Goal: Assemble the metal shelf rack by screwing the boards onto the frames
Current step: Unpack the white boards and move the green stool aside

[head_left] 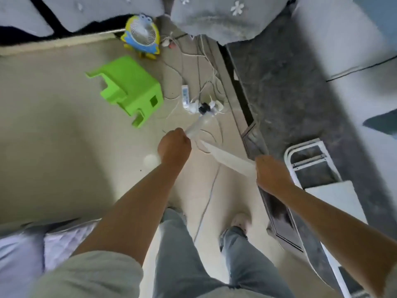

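Head view: person is standing; left hand [174, 147] is gripping a blurred pale rod [196, 125], right hand [271, 174] is gripping a white strip-like rack part [229, 160] at centre. White frame [309, 160] is lying at 3 o'clock. Advice: line up holes before driving screws.

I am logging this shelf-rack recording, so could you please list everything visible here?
stool: one, green, tipped on the floor, upper left
fan: one, yellow and blue, beyond the stool
power strip: one, white, among cables, centre
white piece: one, long, held by right hand
pale piece: one, blurred, held by left hand
frame: one, white metal, on dark surface, right
board: one, white, lying over the frame
left hand: gripping
right hand: gripping
legs: two, grey trousers
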